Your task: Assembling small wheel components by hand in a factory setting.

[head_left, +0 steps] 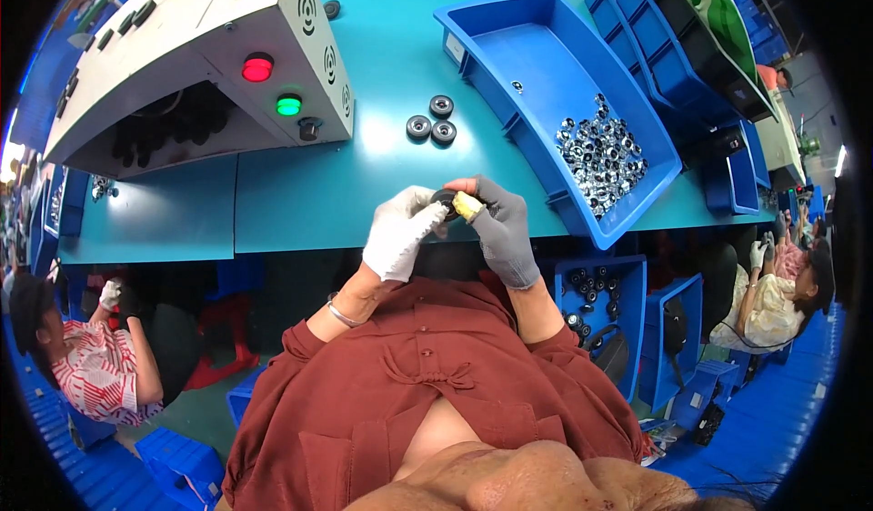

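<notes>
My left hand (398,234), in a white glove, is closed on a small black wheel (445,198) just above the near edge of the table. On the wheel's other side is my right hand (507,234), in a grey glove with bare fingertips and a yellow wrap (467,205) round the thumb. Its fingers are closed on the wheel too, and they hide part of it. Beyond my hands, three similar black wheels (442,105) lie grouped on the teal table (382,179).
A white machine (195,34) with red and green lights and a dark opening stands left. At right, a blue bin (509,115) holds shiny small parts (605,161). A lower blue bin (637,315) contains black wheels. People sit at work on both sides.
</notes>
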A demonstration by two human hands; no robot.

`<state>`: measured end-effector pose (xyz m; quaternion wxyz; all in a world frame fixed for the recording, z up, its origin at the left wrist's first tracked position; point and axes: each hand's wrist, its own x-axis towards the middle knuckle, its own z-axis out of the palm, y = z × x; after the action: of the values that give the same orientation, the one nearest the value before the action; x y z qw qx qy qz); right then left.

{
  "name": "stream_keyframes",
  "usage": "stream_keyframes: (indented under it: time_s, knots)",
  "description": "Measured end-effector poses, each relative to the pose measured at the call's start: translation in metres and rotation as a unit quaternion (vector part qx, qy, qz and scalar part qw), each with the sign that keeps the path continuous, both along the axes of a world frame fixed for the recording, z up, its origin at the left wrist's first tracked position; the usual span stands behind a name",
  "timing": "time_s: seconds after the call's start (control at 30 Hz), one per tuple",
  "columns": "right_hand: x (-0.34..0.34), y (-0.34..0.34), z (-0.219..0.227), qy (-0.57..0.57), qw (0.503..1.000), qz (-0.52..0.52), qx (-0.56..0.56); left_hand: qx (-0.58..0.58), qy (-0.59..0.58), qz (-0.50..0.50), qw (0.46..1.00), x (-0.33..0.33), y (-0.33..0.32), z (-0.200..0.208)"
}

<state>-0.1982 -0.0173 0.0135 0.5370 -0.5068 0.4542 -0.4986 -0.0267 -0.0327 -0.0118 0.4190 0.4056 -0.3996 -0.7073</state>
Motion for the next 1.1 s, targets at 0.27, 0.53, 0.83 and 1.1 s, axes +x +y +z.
stream_keyframes:
  time_s: [0.27, 0.53, 0.83, 1.1]
  knots:
    - [-0.006, 0.003, 0.002, 0.102, 0.986, 0.036, -0.130, 0.104, 0.241, -0.087, 0.961, 0.002, 0.002, 0.000]
    - [-0.003, -0.006, 0.019, 0.339, 0.893, -0.022, -0.296, -0.016, -0.062, -0.042, 0.997, 0.002, -0.003, 0.010]
    - [-0.004, -0.008, 0.012, 0.368, 0.877, -0.030, -0.306, 0.067, 0.064, -0.106, 0.990, 0.004, -0.002, -0.004]
    - [-0.005, -0.005, 0.011, 0.345, 0.881, -0.038, -0.320, 0.158, 0.350, -0.094, 0.919, -0.003, 0.005, -0.006]
